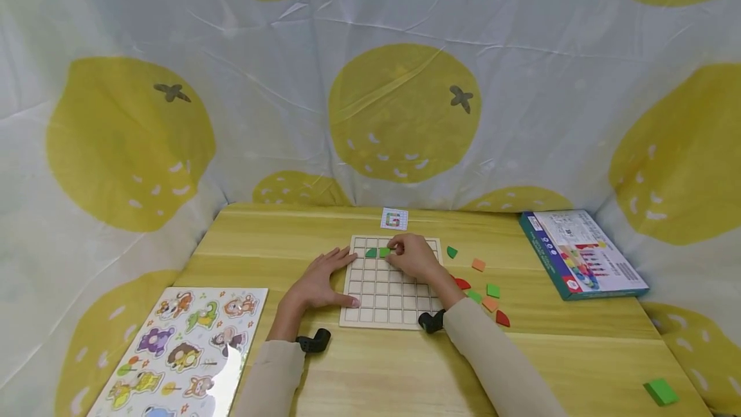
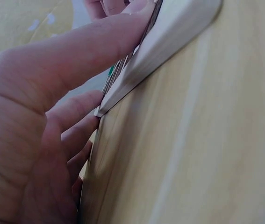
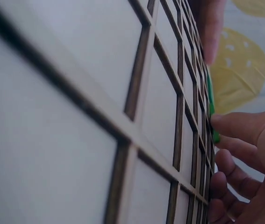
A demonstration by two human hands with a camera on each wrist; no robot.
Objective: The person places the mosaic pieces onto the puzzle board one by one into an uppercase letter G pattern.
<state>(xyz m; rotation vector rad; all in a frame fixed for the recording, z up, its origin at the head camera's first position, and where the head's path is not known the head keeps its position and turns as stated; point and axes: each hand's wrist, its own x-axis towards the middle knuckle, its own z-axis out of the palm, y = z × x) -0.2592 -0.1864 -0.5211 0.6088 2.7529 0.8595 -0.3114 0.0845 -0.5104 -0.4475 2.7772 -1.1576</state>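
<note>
A pale wooden grid board (image 1: 382,320) lies on the table in the head view. In its upper rows sit a dark green quarter-circle tile (image 1: 371,253) and, just right of it, a light green square tile (image 1: 384,252). My right hand (image 1: 413,257) pinches that square between thumb and index finger at the grid; the right wrist view shows its green edge (image 3: 216,136) at the fingertips. With fingers spread, my left hand (image 1: 317,282) rests along the board's left side. Its thumb (image 2: 99,44) lies on the rim, and other fingertips touch the far corner.
A small card with a coloured G pattern (image 1: 394,219) lies behind the board. Loose tiles, including a green square (image 1: 493,290) and a red quarter-circle (image 1: 502,318), lie to the right. Farther out are a boxed set (image 1: 602,250) and a green block (image 1: 661,391). An animal puzzle (image 1: 197,333) lies front left.
</note>
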